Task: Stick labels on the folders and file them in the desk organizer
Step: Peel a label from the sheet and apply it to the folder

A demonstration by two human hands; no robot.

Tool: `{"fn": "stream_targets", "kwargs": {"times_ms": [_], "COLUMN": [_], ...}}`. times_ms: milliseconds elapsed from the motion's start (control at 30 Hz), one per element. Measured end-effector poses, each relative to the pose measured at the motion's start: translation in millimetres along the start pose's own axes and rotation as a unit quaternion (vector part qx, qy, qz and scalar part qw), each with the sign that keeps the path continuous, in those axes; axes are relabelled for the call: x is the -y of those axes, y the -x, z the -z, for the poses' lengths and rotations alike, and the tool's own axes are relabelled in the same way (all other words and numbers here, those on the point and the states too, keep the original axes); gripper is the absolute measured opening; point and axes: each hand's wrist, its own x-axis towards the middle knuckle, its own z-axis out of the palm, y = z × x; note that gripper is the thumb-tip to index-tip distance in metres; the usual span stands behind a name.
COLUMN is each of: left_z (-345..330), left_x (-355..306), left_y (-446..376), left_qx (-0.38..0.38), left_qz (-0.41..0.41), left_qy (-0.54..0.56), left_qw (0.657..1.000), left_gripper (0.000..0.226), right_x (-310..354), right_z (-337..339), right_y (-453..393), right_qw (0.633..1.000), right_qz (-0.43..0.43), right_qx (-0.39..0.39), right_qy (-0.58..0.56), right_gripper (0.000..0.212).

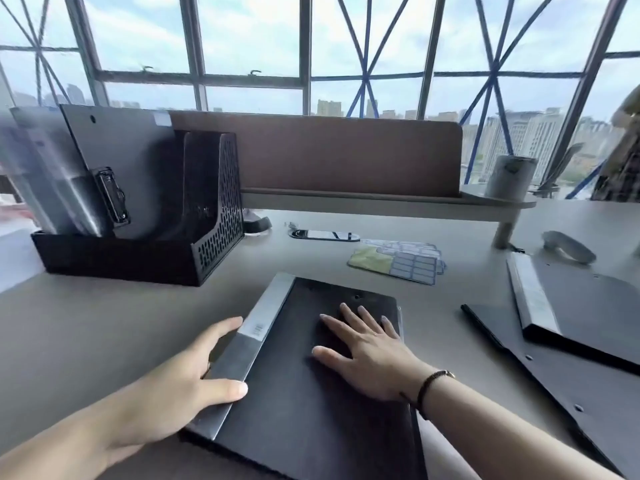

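Note:
A black folder with a silver spine lies flat on the desk in front of me. My left hand grips its spine edge, thumb on top and fingers at the side. Flat on the cover rests my right hand, fingers spread. Sheets of blue-edged labels lie beyond the folder. At the back left stands the black mesh desk organizer, with a black folder and a clear one upright in it.
Two more black folders lie overlapped at the right. A phone lies near the labels. A brown divider panel on a shelf runs along the back, with a grey cylinder at its right end.

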Motion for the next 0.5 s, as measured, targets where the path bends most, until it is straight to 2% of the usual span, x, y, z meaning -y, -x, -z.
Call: {"fn": "stream_targets", "kwargs": {"times_ms": [67, 233, 367, 500], "left_z": [4.3, 7.3, 5.5, 2.1], "left_x": [4.6, 3.1, -7.2, -17.0], "left_y": [-0.2, -10.9, -26.3, -58.2], "left_qx": [-0.015, -0.020, -0.017, -0.077], "left_qz": [0.008, 0.036, 0.048, 0.027], "left_qy": [-0.064, -0.231, -0.377, -0.504], "left_qw": [0.998, 0.972, 0.925, 0.860], "left_gripper": [0.068, 0.077, 0.086, 0.081], "right_x": [6.0, 6.5, 1.7, -5.9], "right_z": [-1.4, 0.5, 5.1, 8.0], "right_y": [-4.7, -14.5, -18.2, -24.7], "right_qw": [1.000, 0.999, 0.998, 0.997], "right_qz": [0.008, 0.024, 0.039, 0.062], "right_qx": [0.009, 0.016, 0.019, 0.021], "right_qy": [0.013, 0.031, 0.036, 0.036], "right_gripper": [0.084, 0.089, 0.088, 0.089]}}
